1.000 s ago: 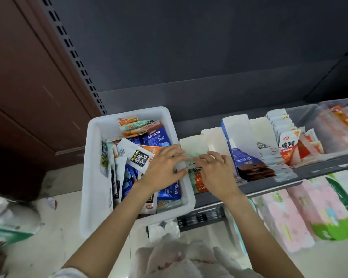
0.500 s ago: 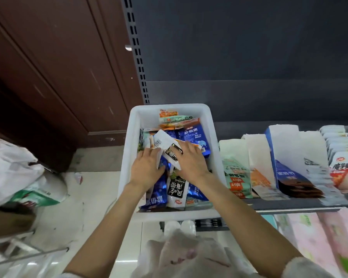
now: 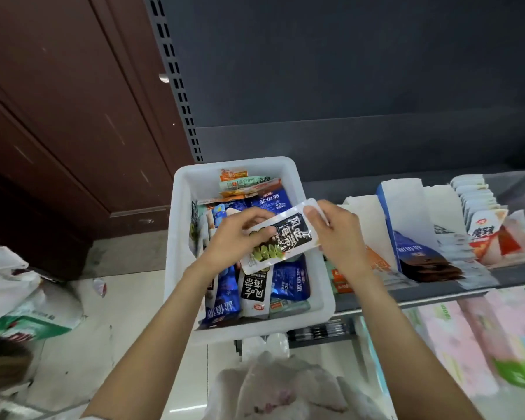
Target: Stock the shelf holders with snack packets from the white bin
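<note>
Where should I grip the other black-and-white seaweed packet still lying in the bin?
Take the seaweed packet in the bin by its near short edge, reaching from above at the white bin's front wall: it lies flat between blue packets, sides hemmed in.

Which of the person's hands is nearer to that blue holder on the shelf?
Right. The right hand sits just left of the blue holder, while the left hand is farther away, over the white bin.

The left grip (image 3: 240, 237) covers the near-left corner of the black-and-white packet (image 3: 281, 237) and the bin packets beneath. Right of the right grip (image 3: 340, 234), the pink packs (image 3: 467, 344) are blurred and cut by the edge; holder labels are unreadable.
</note>
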Demonstrator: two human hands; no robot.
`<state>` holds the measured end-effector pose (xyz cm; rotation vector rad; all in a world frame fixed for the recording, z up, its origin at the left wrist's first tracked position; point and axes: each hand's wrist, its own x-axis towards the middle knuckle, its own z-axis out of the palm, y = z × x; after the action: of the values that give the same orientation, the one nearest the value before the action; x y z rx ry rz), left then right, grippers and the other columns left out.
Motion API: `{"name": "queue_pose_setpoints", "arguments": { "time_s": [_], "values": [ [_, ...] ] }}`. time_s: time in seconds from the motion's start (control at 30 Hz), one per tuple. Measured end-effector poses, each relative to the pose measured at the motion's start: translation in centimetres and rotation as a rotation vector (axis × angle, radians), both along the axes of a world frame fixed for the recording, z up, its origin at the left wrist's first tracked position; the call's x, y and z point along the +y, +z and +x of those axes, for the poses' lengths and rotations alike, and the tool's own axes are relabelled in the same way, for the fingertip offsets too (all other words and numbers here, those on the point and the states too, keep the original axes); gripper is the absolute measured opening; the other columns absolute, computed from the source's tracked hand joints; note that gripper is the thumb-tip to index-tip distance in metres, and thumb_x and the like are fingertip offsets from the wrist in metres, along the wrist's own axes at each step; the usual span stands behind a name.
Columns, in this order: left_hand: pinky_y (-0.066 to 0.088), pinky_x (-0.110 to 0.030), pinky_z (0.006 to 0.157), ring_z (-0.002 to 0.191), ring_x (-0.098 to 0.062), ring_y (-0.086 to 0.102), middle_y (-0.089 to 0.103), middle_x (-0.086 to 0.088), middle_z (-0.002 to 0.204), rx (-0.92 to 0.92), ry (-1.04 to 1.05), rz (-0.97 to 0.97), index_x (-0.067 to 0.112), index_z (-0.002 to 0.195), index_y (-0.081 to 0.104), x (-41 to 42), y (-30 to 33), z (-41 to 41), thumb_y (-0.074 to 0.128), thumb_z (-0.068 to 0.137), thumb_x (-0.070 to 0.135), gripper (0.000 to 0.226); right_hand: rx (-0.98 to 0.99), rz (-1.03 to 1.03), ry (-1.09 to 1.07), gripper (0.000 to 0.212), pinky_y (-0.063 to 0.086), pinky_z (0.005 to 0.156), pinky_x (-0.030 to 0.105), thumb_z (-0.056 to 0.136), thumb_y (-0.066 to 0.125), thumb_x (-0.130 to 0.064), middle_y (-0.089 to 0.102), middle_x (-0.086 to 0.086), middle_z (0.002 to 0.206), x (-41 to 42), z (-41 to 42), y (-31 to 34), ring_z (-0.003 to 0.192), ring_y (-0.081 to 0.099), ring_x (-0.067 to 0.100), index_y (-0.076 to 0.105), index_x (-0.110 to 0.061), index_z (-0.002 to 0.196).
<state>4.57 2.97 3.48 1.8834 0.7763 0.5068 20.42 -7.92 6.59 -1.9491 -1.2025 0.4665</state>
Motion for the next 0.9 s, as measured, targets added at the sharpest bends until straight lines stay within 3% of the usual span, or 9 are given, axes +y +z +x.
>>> {"name": "queue_pose_setpoints", "arguments": {
  "time_s": [0.1,0.17,0.27,0.33,0.43,0.53,0.6,0.77,0.9],
  "values": [
    [0.046,-0.020,0.085,0.089,-0.008,0.064,0.069,0.009,0.090,-0.026,-0.099,-0.088,0.026,0.094,0.065,-1.0,1.7,1.7,0.069,0.083,0.015,0.016,0.408,-0.047,0.058,0.010,0.056,0.065,0.025,0.093,0.057,-0.023,0.072,-0.001,0.091,-2.7,2.8,1.1,0.081,0.069,0.012,0.064,-0.017,0.096],
    [0.047,-0.023,0.083,0.085,-0.008,0.064,0.069,0.013,0.085,-0.021,-0.166,-0.089,0.028,0.091,0.065,-1.9,2.5,3.0,0.070,0.082,0.015,0.017,0.448,-0.066,0.111,0.013,0.056,0.071,0.028,0.090,0.062,-0.017,0.073,-0.003,0.095,-4.9,4.4,1.3,0.086,0.069,0.010,0.064,-0.017,0.103],
    [0.047,-0.019,0.073,0.079,-0.006,0.060,0.067,0.016,0.080,-0.029,-0.257,-0.074,0.029,0.089,0.066,-3.7,3.6,5.5,0.072,0.080,0.014,0.018,0.317,0.035,0.027,0.010,0.053,0.069,0.024,0.090,0.062,-0.013,0.072,-0.009,0.091,-8.2,5.6,1.5,0.079,0.066,0.002,0.064,-0.016,0.099],
    [0.046,-0.016,0.069,0.079,-0.001,0.059,0.067,0.018,0.080,-0.040,-0.288,-0.007,0.031,0.088,0.066,-5.4,4.2,7.7,0.074,0.079,0.015,0.020,0.247,0.135,-0.091,0.008,0.054,0.070,0.031,0.091,0.061,-0.015,0.072,-0.007,0.086,-10.4,6.7,1.1,0.077,0.066,0.007,0.064,-0.017,0.098],
    [0.048,-0.023,0.076,0.083,0.000,0.060,0.066,0.018,0.083,-0.062,-0.278,0.278,0.030,0.088,0.068,-8.2,4.6,12.0,0.075,0.079,0.018,0.016,0.073,0.228,-0.203,0.009,0.055,0.070,0.040,0.092,0.057,-0.027,0.071,-0.003,0.081,-13.9,9.1,0.6,0.075,0.066,0.017,0.064,-0.026,0.097],
    [0.047,-0.034,0.079,0.085,-0.009,0.060,0.067,0.014,0.088,-0.129,-0.244,0.570,0.026,0.087,0.070,-10.8,4.4,17.2,0.070,0.079,0.024,0.008,-0.088,0.349,-0.232,0.020,0.048,0.086,0.022,0.094,0.055,-0.012,0.069,-0.011,0.103,-17.4,12.1,1.2,0.098,0.063,0.001,0.068,-0.020,0.106],
    [0.043,-0.035,0.081,0.088,-0.015,0.058,0.066,0.011,0.092,-0.173,-0.191,0.643,0.027,0.087,0.072,-12.3,3.9,20.7,0.069,0.080,0.027,0.008,-0.203,0.398,-0.266,0.025,0.042,0.091,0.015,0.092,0.056,0.000,0.066,-0.007,0.108,-19.2,14.5,1.3,0.105,0.057,-0.004,0.068,-0.014,0.109],
    [0.046,-0.035,0.080,0.088,-0.015,0.059,0.065,0.005,0.095,-0.074,-0.172,0.635,0.025,0.095,0.072,-14.4,2.3,27.3,0.065,0.084,0.022,0.013,-0.402,0.363,-0.461,0.019,0.047,0.075,0.022,0.092,0.057,-0.013,0.072,0.002,0.101,-19.8,20.5,-0.8,0.086,0.067,0.016,0.070,-0.014,0.106],
    [0.051,-0.035,0.081,0.094,-0.011,0.062,0.064,0.004,0.109,0.058,-0.220,0.579,0.022,0.111,0.065,-14.3,1.4,29.8,0.063,0.087,0.018,0.025,-0.598,0.277,-0.434,0.014,0.041,0.059,0.023,0.091,0.058,-0.010,0.073,0.005,0.089,-18.1,23.8,-1.6,0.069,0.068,0.023,0.069,-0.013,0.099]
  ]
}}
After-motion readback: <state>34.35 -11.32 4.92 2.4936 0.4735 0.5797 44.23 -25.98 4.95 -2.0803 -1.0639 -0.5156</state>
